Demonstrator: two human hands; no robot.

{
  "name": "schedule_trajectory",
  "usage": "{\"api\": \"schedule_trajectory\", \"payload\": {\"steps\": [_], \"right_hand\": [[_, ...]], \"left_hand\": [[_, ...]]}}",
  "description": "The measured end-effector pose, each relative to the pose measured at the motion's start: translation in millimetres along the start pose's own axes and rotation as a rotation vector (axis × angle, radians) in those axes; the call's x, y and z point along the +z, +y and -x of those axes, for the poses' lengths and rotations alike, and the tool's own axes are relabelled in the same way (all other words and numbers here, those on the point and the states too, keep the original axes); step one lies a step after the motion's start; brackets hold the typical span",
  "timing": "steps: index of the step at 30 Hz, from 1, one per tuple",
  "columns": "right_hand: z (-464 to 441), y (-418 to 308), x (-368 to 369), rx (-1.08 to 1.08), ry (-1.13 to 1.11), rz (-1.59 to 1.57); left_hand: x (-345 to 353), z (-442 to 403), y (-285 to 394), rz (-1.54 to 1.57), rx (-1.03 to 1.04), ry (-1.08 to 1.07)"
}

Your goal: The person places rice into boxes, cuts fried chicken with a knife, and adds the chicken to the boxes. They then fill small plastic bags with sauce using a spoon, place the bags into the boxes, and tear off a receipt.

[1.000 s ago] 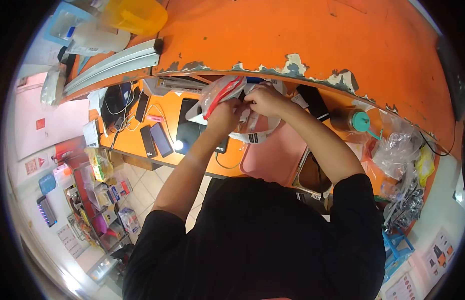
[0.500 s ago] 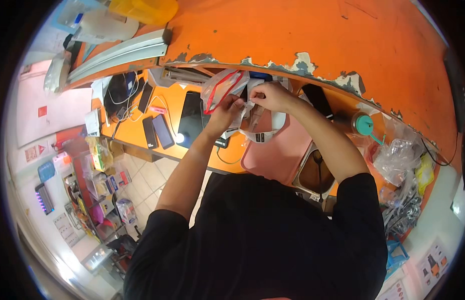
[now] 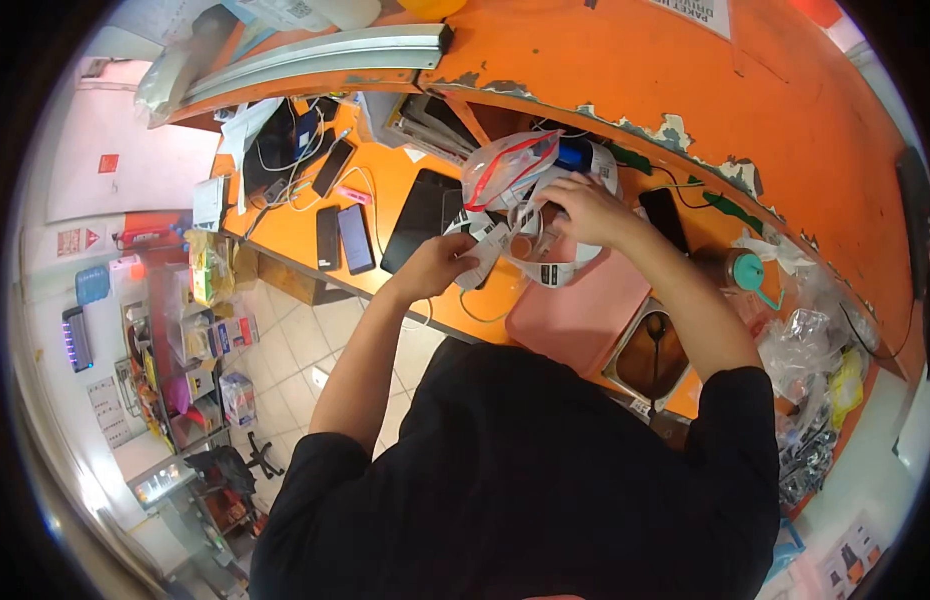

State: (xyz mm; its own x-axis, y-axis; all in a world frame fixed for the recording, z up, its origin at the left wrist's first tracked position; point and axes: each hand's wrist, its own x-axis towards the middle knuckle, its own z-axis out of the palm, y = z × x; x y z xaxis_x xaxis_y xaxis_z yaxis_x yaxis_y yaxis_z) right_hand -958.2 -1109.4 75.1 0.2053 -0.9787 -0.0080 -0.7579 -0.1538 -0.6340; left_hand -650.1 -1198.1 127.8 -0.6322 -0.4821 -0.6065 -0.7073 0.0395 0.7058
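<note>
My left hand (image 3: 440, 267) is closed on a white paper strip (image 3: 485, 254) with black print, gripping it between thumb and fingers. To its right, my right hand (image 3: 587, 208) bends its fingers down over the curled part of the strip. What lies under those fingertips is hidden. A loop of the label strip (image 3: 557, 273) with dark printed blocks hangs below my right hand, over the edge of a pink tray (image 3: 575, 318). Just behind both hands sits a clear plastic bag (image 3: 510, 168) with a red edge.
Two phones (image 3: 342, 240) and a black tablet (image 3: 422, 215) lie to the left among white cables. Right of the tray are a metal pan (image 3: 650, 355) with a black spoon (image 3: 657, 335) and a teal-lidded cup (image 3: 749, 271). An orange shelf (image 3: 585, 60) with chipped edges overhangs the desk.
My hands have moved apart. The left hand has come down and left with the printed strip, which now shows more plainly. The view has shifted, moving the desk slightly right.
</note>
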Motion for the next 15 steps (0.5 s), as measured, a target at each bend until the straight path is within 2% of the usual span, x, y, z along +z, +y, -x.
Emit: {"api": "schedule_trajectory", "payload": {"steps": [1,3,5,6,8,9,11,13,15], "right_hand": [[5.6,-21.6,-0.5,-0.045,0.184,-0.008],[2.8,-47.5,4.9,-0.062,0.190,0.051],[-11.0,-42.8,27.4,-0.159,0.192,0.285],[-18.6,-37.6,30.2,-0.100,0.087,0.350],[-18.6,-35.3,33.0,-0.040,0.147,0.379],[-16.9,-36.1,32.8,0.001,0.190,0.384],[-11.5,-37.8,28.5,0.119,0.106,0.419],[-6.7,-60.8,18.1,0.325,0.229,0.300],[-4.4,-113.3,1.3,0.418,0.235,0.434]], "left_hand": [[-4.4,5.2,-1.1,0.066,0.065,-0.023],[-10.2,8.1,-1.0,0.101,0.061,-0.040],[-18.8,4.9,-0.7,-0.081,0.134,0.005],[-24.2,3.9,-2.1,-0.086,0.162,-0.003],[-39.2,2.0,-8.9,-0.285,0.175,0.043],[-48.5,-0.8,-15.5,-0.288,0.199,0.033],[-65.0,-3.8,-33.6,-0.180,0.284,0.121],[-89.1,2.2,-34.2,-0.111,0.293,0.062],[-113.8,0.8,-42.4,-0.041,0.419,-0.150]]}}
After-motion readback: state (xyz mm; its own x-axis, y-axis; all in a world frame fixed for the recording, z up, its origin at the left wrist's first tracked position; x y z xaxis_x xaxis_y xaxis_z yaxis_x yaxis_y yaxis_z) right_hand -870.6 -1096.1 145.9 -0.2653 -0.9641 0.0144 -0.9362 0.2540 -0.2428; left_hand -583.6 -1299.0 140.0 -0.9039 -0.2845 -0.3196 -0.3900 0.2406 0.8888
